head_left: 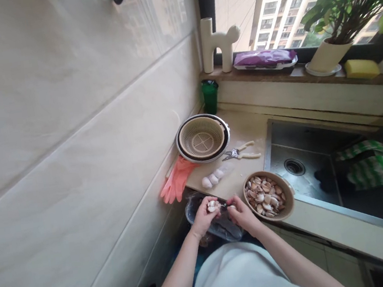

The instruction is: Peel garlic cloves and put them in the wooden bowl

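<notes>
left hand (203,214) holds garlic (212,205); bowl (289,210) beside right hand (241,211); bin (221,228) below

A pale stone bench (246,128) runs along the tiled wall to a steel sink (308,165) set into it. On the bench lie a beige colander in a metal bowl (203,138), scissors (241,152), a few peeled garlic cloves (213,177), and a brown bowl of garlic cloves (268,196) at the front edge. Pink rubber gloves (175,180) hang over the left end. A green cup (210,95) stands in the back corner.
</notes>
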`<state>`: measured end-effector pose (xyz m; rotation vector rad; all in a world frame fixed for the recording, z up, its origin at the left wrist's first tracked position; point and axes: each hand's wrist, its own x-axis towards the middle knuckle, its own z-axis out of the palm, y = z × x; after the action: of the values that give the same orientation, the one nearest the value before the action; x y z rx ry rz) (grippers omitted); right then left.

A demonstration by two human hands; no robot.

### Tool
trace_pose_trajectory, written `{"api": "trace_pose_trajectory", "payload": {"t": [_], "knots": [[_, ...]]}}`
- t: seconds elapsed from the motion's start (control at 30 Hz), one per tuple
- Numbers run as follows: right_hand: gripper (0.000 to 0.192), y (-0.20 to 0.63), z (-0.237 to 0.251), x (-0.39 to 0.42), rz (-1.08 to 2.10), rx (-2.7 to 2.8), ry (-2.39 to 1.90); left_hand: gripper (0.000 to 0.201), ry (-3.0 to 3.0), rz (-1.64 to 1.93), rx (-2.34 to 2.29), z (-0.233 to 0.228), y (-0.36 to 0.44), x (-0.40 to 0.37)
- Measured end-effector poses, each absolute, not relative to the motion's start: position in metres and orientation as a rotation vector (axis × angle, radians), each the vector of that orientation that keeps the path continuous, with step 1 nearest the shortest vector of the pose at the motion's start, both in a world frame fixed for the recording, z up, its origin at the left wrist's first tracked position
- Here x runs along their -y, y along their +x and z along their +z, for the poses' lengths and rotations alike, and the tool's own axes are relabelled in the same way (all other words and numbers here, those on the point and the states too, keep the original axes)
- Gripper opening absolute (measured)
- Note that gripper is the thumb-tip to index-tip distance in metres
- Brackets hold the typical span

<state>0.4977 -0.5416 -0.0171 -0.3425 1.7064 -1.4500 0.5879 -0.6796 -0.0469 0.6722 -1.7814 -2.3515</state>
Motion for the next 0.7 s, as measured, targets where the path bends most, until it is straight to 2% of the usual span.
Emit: {"api": "trace_pose_trajectory", "payload": {"t": [0.1, 0.2, 0.3, 0.43, 0.53, 0.7], "knots": [[0.019, 0.472, -0.010, 0.501, -1.388, -2.187, -0.589, 0.043, 0.744, -2.322, 1.746, -0.055, 0.590, 0.685], [0.024, 0.432, -0.004, 0.455, -1.120, -2.689, -0.704, 0.054, 0.778, -2.352, 1.680, -0.061, 0.593, 0.687], [0.025, 0.413, 0.001, 0.442, -0.959, -2.960, -0.974, 0.057, 0.861, -2.418, 1.563, -0.063, 0.594, 0.684], [0.021, 0.448, 0.002, 0.492, -1.127, -2.596, -1.205, 0.056, 0.922, -2.458, 1.524, -0.058, 0.593, 0.681], [0.018, 0.486, -0.005, 0.544, -1.064, -2.274, -1.161, 0.053, 0.890, -2.409, 1.612, -0.054, 0.593, 0.680], [0.009, 0.504, -0.025, 0.580, -0.970, -2.279, -1.124, 0.036, 0.695, -2.175, 1.927, -0.056, 0.596, 0.680]]}}
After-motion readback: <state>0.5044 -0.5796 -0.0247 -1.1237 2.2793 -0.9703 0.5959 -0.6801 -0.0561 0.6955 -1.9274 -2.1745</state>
